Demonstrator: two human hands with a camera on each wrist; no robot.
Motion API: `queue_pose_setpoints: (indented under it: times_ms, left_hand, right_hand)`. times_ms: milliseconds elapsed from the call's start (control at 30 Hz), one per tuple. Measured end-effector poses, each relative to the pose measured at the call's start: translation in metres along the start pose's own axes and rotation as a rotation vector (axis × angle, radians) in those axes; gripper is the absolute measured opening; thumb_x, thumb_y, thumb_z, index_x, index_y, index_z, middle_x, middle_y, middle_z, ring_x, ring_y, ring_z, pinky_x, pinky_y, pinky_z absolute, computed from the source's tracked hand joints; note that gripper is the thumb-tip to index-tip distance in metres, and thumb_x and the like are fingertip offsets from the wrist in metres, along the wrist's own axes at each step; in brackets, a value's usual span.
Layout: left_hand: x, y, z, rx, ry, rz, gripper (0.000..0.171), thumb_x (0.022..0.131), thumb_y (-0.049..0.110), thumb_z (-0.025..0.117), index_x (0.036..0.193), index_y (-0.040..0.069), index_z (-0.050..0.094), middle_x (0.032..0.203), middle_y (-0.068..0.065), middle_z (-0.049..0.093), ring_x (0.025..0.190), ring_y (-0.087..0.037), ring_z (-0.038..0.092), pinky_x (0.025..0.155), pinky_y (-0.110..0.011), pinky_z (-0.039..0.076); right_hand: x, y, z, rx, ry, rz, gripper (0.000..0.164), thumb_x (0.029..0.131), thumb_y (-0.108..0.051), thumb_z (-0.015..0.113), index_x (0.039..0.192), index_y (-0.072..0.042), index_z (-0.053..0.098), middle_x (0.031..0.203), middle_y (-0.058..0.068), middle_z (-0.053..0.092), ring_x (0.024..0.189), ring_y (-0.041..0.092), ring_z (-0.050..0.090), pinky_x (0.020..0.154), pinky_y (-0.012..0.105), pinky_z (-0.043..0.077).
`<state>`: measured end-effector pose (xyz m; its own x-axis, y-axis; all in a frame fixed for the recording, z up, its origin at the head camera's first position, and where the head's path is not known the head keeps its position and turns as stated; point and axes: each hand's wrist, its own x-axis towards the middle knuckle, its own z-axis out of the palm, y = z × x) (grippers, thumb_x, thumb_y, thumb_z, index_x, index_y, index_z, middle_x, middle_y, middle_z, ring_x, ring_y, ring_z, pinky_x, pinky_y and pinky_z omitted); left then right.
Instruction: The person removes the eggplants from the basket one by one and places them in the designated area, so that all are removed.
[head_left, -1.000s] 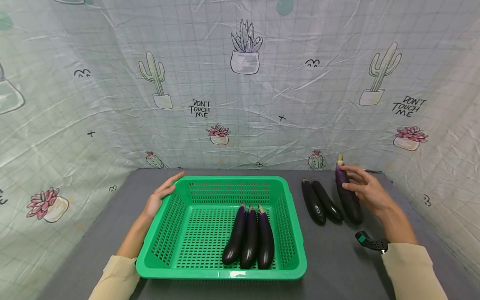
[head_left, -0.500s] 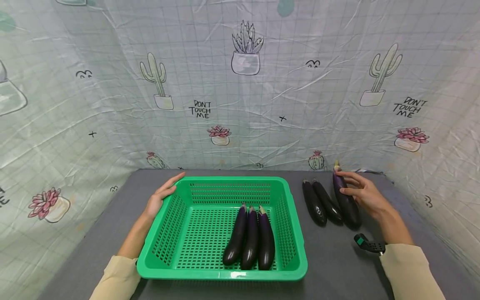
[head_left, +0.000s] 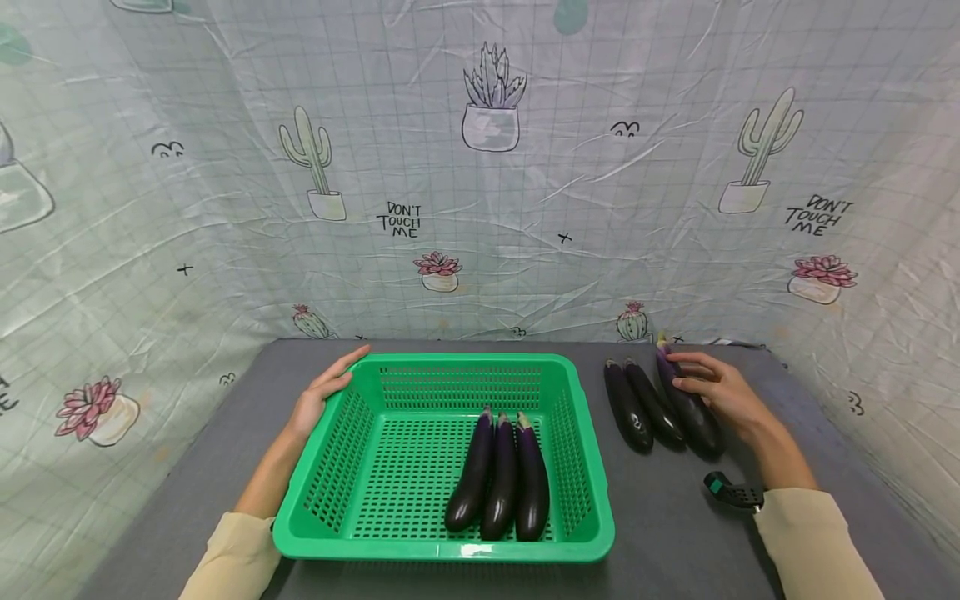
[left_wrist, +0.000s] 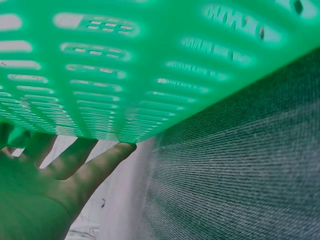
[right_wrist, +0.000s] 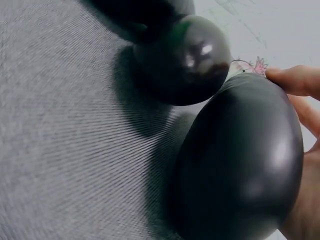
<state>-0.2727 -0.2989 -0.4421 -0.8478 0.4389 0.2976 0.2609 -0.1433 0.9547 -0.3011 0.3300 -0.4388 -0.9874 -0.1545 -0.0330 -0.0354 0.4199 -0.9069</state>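
My right hand (head_left: 731, 396) pinches a dark purple eggplant (head_left: 693, 421) near its stem end, thumb on one side and fingers on the other. Beside it on the grey cloth lie two eggplants (head_left: 630, 412), (head_left: 655, 404) side by side, stems pointing away. The right wrist view shows the rounded end of the held eggplant (right_wrist: 240, 160) right at the neighbouring eggplant (right_wrist: 187, 60). At the far left, my left hand (head_left: 311, 404) rests against the rim of a green plastic basket (head_left: 442, 550). Its fingers (left_wrist: 102, 165) extend straight along the outside wall in the left wrist view.
Three eggplants (head_left: 501, 483) lie together in the right part of the basket. Grey cloth (head_left: 660, 533) covers the table. A patterned curtain (head_left: 525, 283) closes off the back and both sides. A black camera mount (head_left: 731, 490) juts from the right wrist.
The right hand has moved left and lowered the eggplant toward the pair on the cloth, its stem swinging left. Left hand and basket stay put.
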Motion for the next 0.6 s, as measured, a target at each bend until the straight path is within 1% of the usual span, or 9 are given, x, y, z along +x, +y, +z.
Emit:
queue_pose_setpoints:
  times_ms: [133,233,400,500,533,600]
  left_hand:
    - [0.0004,-0.0001,-0.0001,0.004,-0.002,0.004,0.054,0.114,0.01,0.021,0.166,0.001,0.011,0.156,0.02,0.036,0.132,-0.008,0.059,0.104,-0.024,0.054]
    - [0.0005,0.0004,-0.0003,0.001,-0.005,0.001,0.054,0.114,0.01,0.021,0.166,0.001,0.011,0.155,0.019,0.037,0.131,-0.009,0.06,0.103,-0.024,0.054]
    - [0.0001,0.0009,0.0,0.009,-0.002,-0.001,0.054,0.114,0.01,0.022,0.166,0.0,0.01,0.155,0.02,0.036,0.13,-0.008,0.06,0.103,-0.024,0.054]
    - [0.0001,0.001,0.0003,0.01,-0.003,0.0,0.054,0.114,0.011,0.022,0.166,0.001,0.011,0.155,0.02,0.035,0.131,-0.008,0.06,0.103,-0.024,0.054]
    - [0.0,0.001,0.0002,0.008,-0.006,0.001,0.054,0.114,0.011,0.021,0.166,0.002,0.011,0.155,0.02,0.035,0.131,-0.008,0.06,0.104,-0.024,0.054]
    - [0.0001,0.001,0.0002,0.001,-0.011,0.002,0.054,0.114,0.011,0.021,0.166,0.002,0.011,0.156,0.02,0.035,0.131,-0.008,0.06,0.104,-0.024,0.054]
  right_hand:
    - [0.0016,0.0016,0.0026,-0.029,0.019,0.005,0.06,0.104,-0.034,0.064,0.154,-0.007,0.045,0.16,0.032,0.036,0.143,0.045,0.038,0.106,0.075,0.035]
    - [0.0023,0.0032,0.0038,-0.056,0.029,0.012,0.061,0.104,-0.035,0.063,0.154,-0.004,0.045,0.158,0.032,0.039,0.142,0.048,0.041,0.106,0.077,0.035]
    - [0.0019,0.0034,0.0043,-0.117,0.042,0.007,0.06,0.106,-0.034,0.061,0.153,-0.001,0.045,0.156,0.033,0.043,0.141,0.05,0.044,0.104,0.068,0.043]
    - [0.0016,0.0039,0.0042,-0.136,0.04,-0.002,0.06,0.107,-0.033,0.059,0.153,0.002,0.044,0.155,0.034,0.043,0.14,0.05,0.045,0.104,0.065,0.044]
    - [0.0019,0.0043,0.0042,-0.142,0.041,-0.004,0.059,0.107,-0.032,0.059,0.153,0.002,0.044,0.154,0.034,0.044,0.139,0.049,0.047,0.105,0.064,0.045]
    - [0.0023,0.0052,0.0039,-0.159,0.043,-0.008,0.058,0.107,-0.031,0.058,0.153,0.003,0.045,0.154,0.033,0.045,0.134,0.04,0.055,0.105,0.059,0.047]
